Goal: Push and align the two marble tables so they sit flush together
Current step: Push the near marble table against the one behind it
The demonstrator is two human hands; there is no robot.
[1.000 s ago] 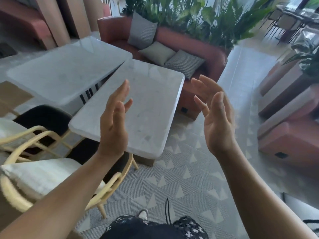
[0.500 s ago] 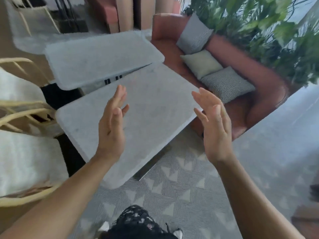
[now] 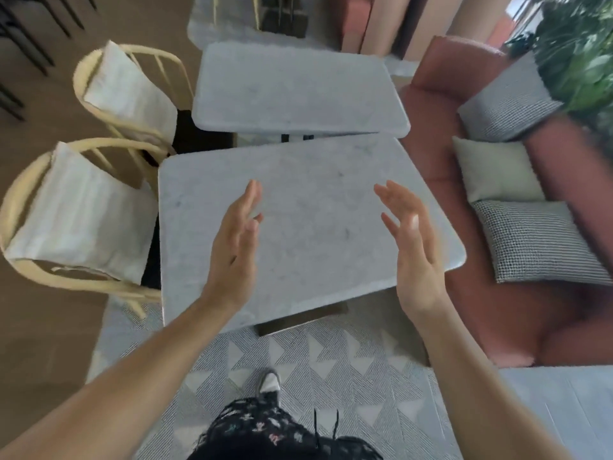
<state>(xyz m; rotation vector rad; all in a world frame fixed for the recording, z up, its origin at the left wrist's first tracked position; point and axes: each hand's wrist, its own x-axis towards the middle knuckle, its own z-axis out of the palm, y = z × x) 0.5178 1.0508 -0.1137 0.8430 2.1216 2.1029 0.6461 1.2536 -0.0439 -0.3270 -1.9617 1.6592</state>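
Note:
Two white marble tables stand one behind the other. The near marble table (image 3: 318, 180) sits skewed, its right end almost touching the far marble table (image 3: 292, 84) while a wedge-shaped gap opens toward the left. My left hand (image 3: 237, 247) hovers over the near table's front half, palm turned inward, fingers apart, holding nothing. My right hand (image 3: 411, 247) hovers above the near table's front right part, palm facing the left hand, fingers spread and empty. Whether either hand touches the marble is unclear.
Two pale wooden chairs (image 3: 83, 220) with white cushions stand at the tables' left. A pink sofa (image 3: 497, 310) with grey and checked pillows (image 3: 530, 240) runs along the right. Patterned carpet (image 3: 331, 366) lies underfoot, with my shoe (image 3: 268, 383) near the table base.
My view has swung around the near table's end, which now lies straight ahead with the far table behind it. Both hands stay raised and open, now above the near tabletop.

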